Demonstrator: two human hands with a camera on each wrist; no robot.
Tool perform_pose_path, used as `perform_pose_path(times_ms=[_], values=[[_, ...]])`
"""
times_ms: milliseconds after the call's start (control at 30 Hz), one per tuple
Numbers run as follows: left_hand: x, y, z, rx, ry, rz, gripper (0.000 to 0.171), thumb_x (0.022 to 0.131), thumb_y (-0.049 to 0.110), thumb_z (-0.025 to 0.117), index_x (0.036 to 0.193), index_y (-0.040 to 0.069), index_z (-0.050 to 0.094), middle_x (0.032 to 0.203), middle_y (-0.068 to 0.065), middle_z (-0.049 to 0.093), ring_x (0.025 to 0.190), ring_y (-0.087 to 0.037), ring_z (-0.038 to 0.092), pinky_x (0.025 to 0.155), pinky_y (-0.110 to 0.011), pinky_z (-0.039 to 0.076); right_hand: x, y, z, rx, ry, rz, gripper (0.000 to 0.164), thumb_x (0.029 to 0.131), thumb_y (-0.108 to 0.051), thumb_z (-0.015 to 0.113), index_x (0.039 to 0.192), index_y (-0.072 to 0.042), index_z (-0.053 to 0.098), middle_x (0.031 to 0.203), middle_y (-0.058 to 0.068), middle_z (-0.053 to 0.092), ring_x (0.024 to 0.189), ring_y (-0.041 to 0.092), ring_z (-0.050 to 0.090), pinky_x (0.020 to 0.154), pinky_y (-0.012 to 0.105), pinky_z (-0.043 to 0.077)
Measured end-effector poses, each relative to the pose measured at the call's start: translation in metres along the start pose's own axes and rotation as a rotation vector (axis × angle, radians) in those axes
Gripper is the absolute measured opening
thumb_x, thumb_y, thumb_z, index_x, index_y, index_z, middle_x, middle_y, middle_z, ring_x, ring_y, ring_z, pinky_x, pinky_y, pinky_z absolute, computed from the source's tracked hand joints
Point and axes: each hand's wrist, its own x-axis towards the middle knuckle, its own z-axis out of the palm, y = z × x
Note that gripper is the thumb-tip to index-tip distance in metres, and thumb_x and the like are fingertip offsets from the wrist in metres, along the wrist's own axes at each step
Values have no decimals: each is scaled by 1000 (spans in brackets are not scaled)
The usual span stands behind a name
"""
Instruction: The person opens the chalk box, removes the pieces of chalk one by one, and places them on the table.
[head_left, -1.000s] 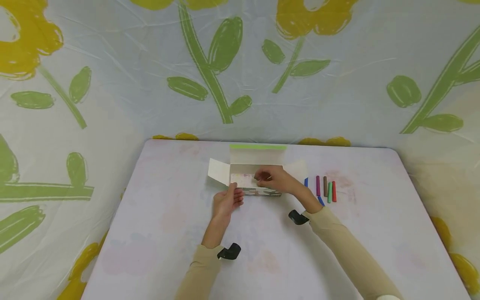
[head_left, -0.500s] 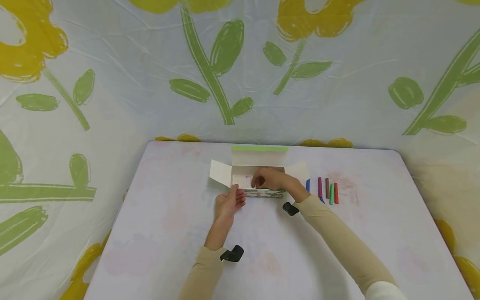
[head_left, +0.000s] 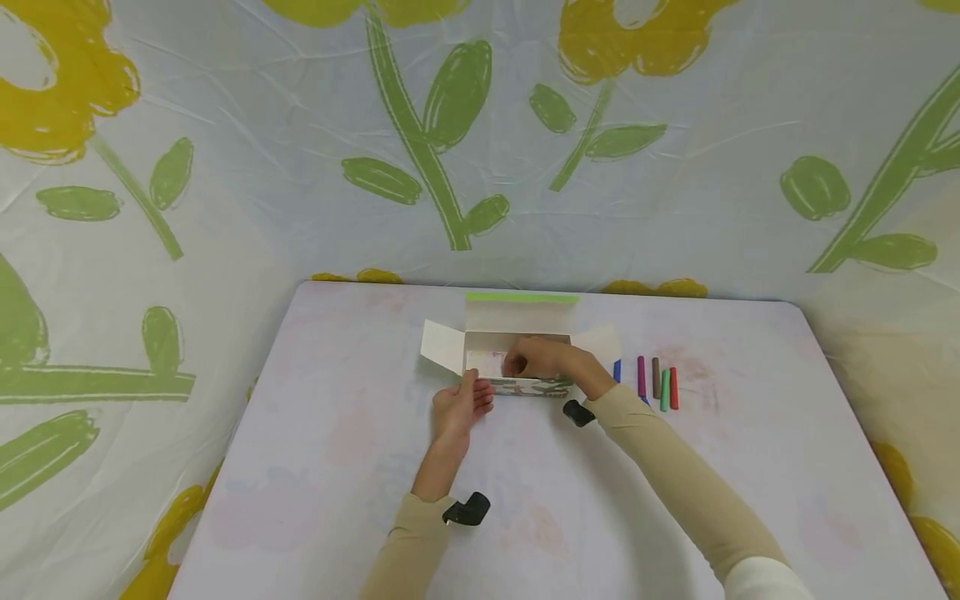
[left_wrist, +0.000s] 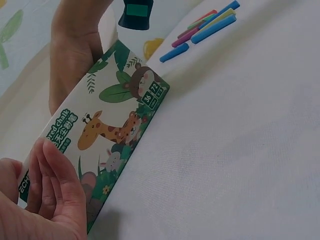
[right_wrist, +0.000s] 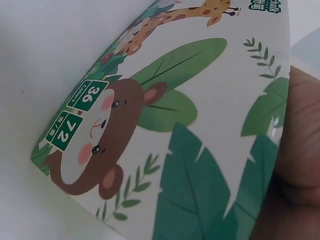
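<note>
An open cardboard box of colored chalk (head_left: 534, 387), printed with a giraffe, a bear and leaves, lies on the table with its flaps spread. At its front left corner my left hand (head_left: 454, 408) grips the front wall, the thumb over the rim and the fingers (left_wrist: 62, 175) against the printed face. My right hand (head_left: 546, 357) reaches down into the box from the right with bent fingers. The box wall hides its fingertips in the right wrist view, and I cannot tell whether they hold anything. Inside, a pale printed surface (head_left: 484, 362) shows left of that hand.
Right of the box lie several chalk sticks: red (head_left: 674, 388), green (head_left: 664, 390), brown (head_left: 656, 377), purple (head_left: 641, 375) and blue (left_wrist: 214, 28). The lid (head_left: 521, 313) with a green edge stands up behind the box. A floral cloth (head_left: 480, 150) hangs behind the table.
My right hand has moved slightly left and deeper into the box, its fingers lower. My left hand keeps its hold on the front left corner.
</note>
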Motion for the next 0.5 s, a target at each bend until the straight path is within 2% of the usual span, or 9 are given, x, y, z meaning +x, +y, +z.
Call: perform_pose_path(times_ms=[133,300,500], values=[[1,-1,-1,8,-6,-1,35,103,22,63,95,-11,71,73,-4,69,63,-9,65,62,-20,57,-5,-1,1,11,41,-23,7,97,-1,69,100,-3,74,92,3,69,83,12,57,79,29,52],[2,0,-2,11,-4,-2,35,103,23,63,95,-10,72,73,-4,70,63,-9,65,62,-20,57,-14,-1,0,7,162,-74,9,98,-10,71,102,-2,73,90,3,67,81,14,56,76,29,50],[3,-1,-2,23,-3,-3,35,102,24,64,92,-8,73,73,-5,70,63,-9,65,61,-21,57,-26,0,-2,16,268,-152,11,98,-7,70,106,0,72,91,4,69,79,15,57,73,30,50]])
